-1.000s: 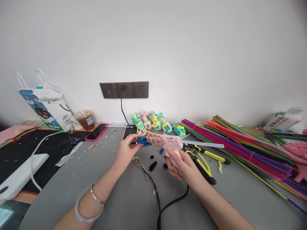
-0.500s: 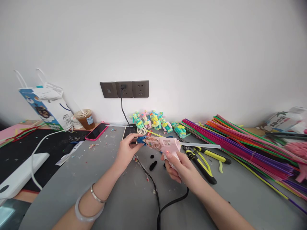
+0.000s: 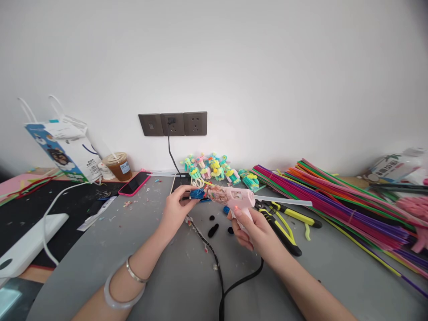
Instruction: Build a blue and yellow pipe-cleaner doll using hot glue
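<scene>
A pink hot glue gun [image 3: 240,197] is gripped in my right hand [image 3: 252,227], its fingers wrapped round the handle below a small red light. A clear glue stick [image 3: 284,200] sticks out of its back end. Old glue and coloured fuzz cover the front, and the nozzle points left. My left hand [image 3: 179,207] pinches a small blue fuzzy piece [image 3: 197,193], apparently bent pipe cleaner, right at the nozzle; whether they touch I cannot tell. Black fuzzy bits [image 3: 213,230] lie on the grey table below, near another small blue piece [image 3: 226,209].
Pliers with yellow-black handles [image 3: 282,232] and bundled pipe cleaners [image 3: 337,209] lie to the right. Several colourful fuzzy figures [image 3: 214,168] stand by the wall. A phone [image 3: 134,183], a drink cup [image 3: 120,167] and a paper bag [image 3: 67,149] are left. A black cable [image 3: 216,258] crosses the table.
The glue gun has shifted slightly right and up, its nozzle drawing back a little from the blue piece. More of the blue piece shows now. My left hand has barely moved.
</scene>
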Demonstrator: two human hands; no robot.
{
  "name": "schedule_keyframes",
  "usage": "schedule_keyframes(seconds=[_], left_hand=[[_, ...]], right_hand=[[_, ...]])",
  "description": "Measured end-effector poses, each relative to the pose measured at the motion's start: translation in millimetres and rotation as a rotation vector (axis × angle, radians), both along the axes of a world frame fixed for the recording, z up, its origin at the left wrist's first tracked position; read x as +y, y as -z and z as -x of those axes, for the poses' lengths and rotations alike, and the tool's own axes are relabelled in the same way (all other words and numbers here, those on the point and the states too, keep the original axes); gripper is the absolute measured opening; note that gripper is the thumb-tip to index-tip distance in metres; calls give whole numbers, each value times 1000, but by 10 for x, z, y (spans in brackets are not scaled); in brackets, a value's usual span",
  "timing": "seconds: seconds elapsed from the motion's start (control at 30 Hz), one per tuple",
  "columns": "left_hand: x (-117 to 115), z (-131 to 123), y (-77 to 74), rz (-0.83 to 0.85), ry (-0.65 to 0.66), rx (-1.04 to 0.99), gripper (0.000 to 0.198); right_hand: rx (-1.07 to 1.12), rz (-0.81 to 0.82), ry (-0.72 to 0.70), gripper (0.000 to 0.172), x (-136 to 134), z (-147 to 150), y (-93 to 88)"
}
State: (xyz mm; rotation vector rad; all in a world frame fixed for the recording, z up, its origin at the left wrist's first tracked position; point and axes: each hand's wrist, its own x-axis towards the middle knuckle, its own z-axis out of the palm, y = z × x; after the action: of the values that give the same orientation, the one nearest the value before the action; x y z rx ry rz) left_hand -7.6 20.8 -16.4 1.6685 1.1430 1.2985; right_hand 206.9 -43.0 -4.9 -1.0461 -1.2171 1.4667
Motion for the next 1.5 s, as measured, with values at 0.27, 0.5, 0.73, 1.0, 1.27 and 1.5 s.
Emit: schedule_keyframes(seconds=[0.27,0.5,0.73,1.0,1.27,1.5], left_hand=[[-10,-9,-26,34,-1,-5,25],[0,-9,-14,32,-5,-10,24],[-9,-7,-37,16,-23,-6,22],[0,-10,-28,22,-33,-18,24],[-16,-15,-46,38,-20,-31,23],[-14,-17,-37,42,9,-27,23]], right_hand=[[-6,-11,-11,58,3,10,-20],[-6,4,-45,57,-30,11,-21],[-17,0,-81,56,-51,14,-51],[-4,3,-76,55,-39,-2,-47],[9,4,-59,53,-30,-4,-26],[10,8,-29,55,-9,-3,-32]])
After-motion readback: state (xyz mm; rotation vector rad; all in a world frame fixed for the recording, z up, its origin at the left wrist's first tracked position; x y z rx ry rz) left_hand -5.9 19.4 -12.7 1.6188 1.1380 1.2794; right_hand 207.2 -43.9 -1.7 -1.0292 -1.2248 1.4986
